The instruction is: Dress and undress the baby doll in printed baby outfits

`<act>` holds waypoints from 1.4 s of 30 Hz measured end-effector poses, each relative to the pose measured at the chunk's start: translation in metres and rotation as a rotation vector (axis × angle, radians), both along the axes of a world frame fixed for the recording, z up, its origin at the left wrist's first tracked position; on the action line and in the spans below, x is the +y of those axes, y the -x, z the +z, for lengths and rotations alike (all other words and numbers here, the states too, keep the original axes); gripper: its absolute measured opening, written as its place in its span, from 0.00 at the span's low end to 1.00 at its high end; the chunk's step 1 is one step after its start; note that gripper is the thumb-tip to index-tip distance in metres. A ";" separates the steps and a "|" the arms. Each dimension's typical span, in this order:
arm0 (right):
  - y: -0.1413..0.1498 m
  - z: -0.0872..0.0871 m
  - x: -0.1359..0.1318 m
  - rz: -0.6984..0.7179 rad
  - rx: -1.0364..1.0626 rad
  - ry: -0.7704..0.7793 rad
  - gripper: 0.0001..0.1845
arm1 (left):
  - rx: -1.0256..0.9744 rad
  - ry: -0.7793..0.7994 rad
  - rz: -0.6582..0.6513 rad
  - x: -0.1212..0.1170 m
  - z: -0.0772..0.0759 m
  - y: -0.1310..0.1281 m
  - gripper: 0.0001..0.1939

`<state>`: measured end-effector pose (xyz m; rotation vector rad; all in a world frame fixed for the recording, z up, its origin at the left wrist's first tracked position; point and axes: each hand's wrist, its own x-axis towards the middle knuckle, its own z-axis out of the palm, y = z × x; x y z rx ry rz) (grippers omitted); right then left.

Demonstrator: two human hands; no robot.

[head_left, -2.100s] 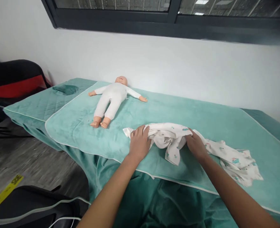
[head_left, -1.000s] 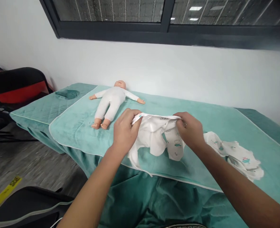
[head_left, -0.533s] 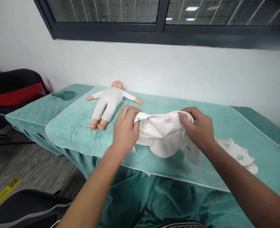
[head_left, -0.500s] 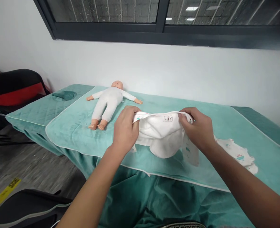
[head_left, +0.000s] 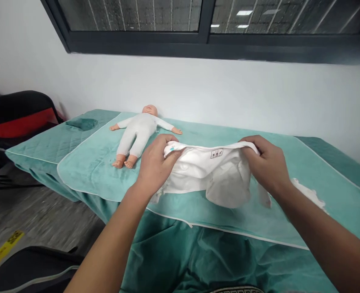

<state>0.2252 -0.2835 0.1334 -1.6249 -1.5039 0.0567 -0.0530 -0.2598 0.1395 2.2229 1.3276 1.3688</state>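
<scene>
Stretched between my two hands is a white baby garment [head_left: 195,165] with a small printed label near its upper edge. My left hand [head_left: 157,162] pinches that edge at one end, and my right hand [head_left: 264,160] grips it at the other. The lower part hangs loosely just over the bed, with a rounded flap drooping toward the right. Beyond my left hand, a baby doll [head_left: 139,129] lies on its back, arms spread. Another white printed cloth piece [head_left: 310,195] lies to the right, partly hidden by my right forearm.
A green cover with white piping [head_left: 85,162] is spread over the bed, against a white wall [head_left: 198,89] with a dark-framed window [head_left: 137,42] above. Black and red chairs [head_left: 21,118] stand at the left. A black bag-like item [head_left: 30,270] is at the lower left.
My hands have moved farther apart, drawing the garment's upper edge wider. My right hand has shifted right and covers more of the other cloth piece. The doll stays put.
</scene>
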 end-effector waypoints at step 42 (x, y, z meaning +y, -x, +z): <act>-0.030 -0.160 0.239 -0.047 -0.400 0.349 0.21 | 0.770 0.091 0.055 0.248 -0.151 -0.107 0.23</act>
